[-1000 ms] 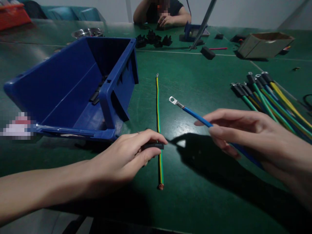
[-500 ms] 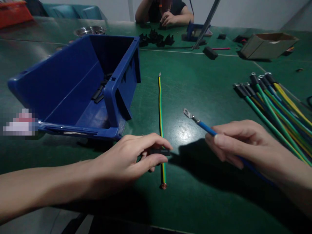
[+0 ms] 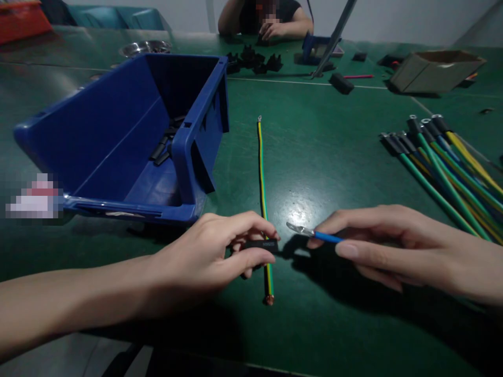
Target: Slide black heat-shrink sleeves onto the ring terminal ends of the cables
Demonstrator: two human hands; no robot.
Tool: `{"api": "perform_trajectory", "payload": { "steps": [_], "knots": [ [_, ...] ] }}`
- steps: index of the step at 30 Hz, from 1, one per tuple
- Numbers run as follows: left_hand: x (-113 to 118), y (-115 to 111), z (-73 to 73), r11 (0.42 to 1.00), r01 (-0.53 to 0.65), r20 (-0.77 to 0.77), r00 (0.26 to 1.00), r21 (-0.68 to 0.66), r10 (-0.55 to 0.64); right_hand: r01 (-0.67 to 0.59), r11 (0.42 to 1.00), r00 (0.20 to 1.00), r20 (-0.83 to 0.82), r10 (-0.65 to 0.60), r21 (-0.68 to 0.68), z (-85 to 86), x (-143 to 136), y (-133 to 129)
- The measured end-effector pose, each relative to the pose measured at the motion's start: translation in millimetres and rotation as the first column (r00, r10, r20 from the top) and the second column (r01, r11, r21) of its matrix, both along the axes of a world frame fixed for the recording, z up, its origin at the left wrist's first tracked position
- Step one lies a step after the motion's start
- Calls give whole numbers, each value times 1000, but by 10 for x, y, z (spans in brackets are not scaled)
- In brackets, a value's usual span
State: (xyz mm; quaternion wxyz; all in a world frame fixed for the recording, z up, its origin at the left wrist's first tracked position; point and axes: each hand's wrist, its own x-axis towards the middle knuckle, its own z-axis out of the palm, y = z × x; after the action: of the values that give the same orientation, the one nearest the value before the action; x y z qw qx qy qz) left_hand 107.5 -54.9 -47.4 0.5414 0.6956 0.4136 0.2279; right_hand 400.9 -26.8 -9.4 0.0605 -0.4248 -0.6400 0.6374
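Note:
Between thumb and fingers, my left hand (image 3: pixel 223 248) pinches a short black sleeve (image 3: pixel 261 245) with faint print on it. Across a small gap, my right hand (image 3: pixel 389 241) grips a blue cable (image 3: pixel 327 237) just behind its metal ring terminal (image 3: pixel 301 229), which points left at the sleeve's near end. Under my left hand, a yellow-green cable (image 3: pixel 262 178) lies lengthwise on the table, with a small terminal at its far end and bare copper strands at its near end. Part of the blue cable is hidden by my right hand.
A blue bin (image 3: pixel 118 136) at left holds several black sleeves (image 3: pixel 161 146). At right lies a bundle of cables (image 3: pixel 448 167) with black-sleeved terminals. Farther back are black plastic parts (image 3: pixel 255 60), a metal stand (image 3: pixel 334 39), a cardboard box (image 3: pixel 436 73) and a seated person (image 3: pixel 271 21).
My right hand has moved left and down, bringing the blue cable's terminal nearer to the black sleeve and turning it more level. My left hand keeps its pinch almost in place.

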Motion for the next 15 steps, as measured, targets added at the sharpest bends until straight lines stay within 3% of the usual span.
{"api": "perform_trajectory", "payload": {
  "steps": [6,15],
  "knots": [
    [-6,-30,-13,999,-35,36,999,1,35,-3,1000,998,56,2,12,12,82,-16],
    [-11,-34,8,998,-36,-36,999,57,39,4,1000,996,86,-6,26,-22,24,-81]
  ]
}}
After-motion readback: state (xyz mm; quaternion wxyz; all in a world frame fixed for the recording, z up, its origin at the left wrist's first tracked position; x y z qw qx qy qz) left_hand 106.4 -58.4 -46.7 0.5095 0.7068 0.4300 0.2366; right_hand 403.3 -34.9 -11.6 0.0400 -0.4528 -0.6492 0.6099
